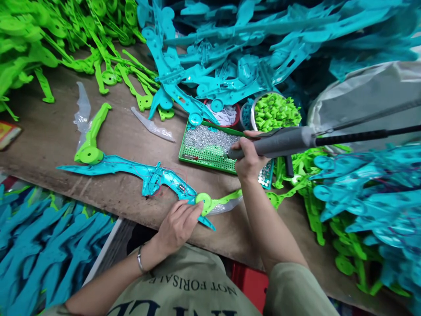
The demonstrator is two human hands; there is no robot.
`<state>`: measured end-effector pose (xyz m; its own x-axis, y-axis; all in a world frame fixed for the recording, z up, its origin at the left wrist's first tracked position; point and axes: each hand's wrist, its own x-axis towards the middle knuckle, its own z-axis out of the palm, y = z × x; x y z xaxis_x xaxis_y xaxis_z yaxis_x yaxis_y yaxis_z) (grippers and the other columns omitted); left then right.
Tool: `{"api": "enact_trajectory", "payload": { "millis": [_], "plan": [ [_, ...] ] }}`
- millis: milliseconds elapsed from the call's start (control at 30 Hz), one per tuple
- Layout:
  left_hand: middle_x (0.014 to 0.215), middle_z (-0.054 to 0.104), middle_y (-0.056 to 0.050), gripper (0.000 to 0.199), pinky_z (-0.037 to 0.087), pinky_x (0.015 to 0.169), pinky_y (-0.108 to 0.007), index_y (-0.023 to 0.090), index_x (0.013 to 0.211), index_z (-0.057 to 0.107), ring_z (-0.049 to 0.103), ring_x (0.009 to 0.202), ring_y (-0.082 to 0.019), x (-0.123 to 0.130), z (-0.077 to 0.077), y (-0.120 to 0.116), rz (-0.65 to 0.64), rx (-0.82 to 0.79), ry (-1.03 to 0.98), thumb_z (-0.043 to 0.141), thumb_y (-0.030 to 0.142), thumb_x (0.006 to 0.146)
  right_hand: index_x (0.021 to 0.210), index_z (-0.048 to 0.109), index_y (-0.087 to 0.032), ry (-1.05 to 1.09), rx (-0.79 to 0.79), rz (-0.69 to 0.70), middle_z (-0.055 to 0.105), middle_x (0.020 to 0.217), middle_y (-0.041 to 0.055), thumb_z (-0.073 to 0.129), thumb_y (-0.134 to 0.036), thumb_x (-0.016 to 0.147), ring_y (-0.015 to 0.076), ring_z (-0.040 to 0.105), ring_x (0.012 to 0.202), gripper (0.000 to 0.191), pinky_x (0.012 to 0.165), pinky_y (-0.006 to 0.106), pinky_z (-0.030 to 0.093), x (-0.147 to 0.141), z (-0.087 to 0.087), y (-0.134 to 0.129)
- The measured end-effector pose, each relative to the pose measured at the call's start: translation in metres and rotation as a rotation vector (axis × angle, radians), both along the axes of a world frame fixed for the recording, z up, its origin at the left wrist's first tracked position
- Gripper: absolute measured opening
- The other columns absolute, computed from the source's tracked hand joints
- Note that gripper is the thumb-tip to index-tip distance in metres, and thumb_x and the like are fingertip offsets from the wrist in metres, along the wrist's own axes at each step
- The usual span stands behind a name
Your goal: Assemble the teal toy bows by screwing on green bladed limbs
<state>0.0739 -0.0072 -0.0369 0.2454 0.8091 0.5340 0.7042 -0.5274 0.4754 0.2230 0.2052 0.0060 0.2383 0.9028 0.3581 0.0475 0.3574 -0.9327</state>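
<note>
A blue plastic toy bow half [121,166] lies open side up across the table in front of me, thin wires showing in its middle. My left hand [179,224] grips its right part, fingertips at the round hub of a green limb [203,202]. Beneath that limb sits a clear plastic piece [226,205]. At the bow's left end another green limb [94,138] points away from me. My right hand [250,160] is wrapped round a grey electric screwdriver [283,142], its tip over a green tray [210,163] of small metal screws.
Blue bow halves [237,57] and green limbs [66,35] are heaped at the back. A bowl of green parts [278,112] stands behind the screwdriver. More blue halves [371,197] pile up at right and others [39,250] at lower left. A loose clear piece [153,125] lies mid-table.
</note>
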Motion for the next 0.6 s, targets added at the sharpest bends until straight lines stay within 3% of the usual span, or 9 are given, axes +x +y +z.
{"api": "enact_trajectory", "payload": {
  "millis": [400, 600],
  "plan": [
    [0.099, 0.077, -0.010, 0.045, 0.060, 0.093, -0.040, 0.010, 0.147, 0.044, 0.075, 0.089, -0.019, 0.0005, 0.0052, 0.0014, 0.017, -0.028, -0.052, 0.048, 0.009, 0.102, 0.089, 0.059, -0.024, 0.013, 0.014, -0.001, 0.057, 0.055, -0.0084, 0.070, -0.031, 0.077, 0.0153, 0.058, 0.048, 0.018, 0.057, 0.033, 0.052, -0.0034, 0.0056, 0.0017],
    [0.102, 0.077, -0.011, 0.048, 0.061, 0.091, -0.040, 0.010, 0.146, 0.044, 0.075, 0.088, -0.020, -0.0002, 0.0047, 0.0017, 0.025, -0.025, -0.044, 0.051, 0.006, 0.099, 0.090, 0.056, -0.026, -0.065, -0.018, -0.021, 0.053, 0.055, -0.0089, 0.066, -0.036, 0.078, 0.0162, 0.059, 0.049, 0.019, 0.058, 0.035, 0.054, -0.0027, 0.0018, 0.0042]
  ]
}}
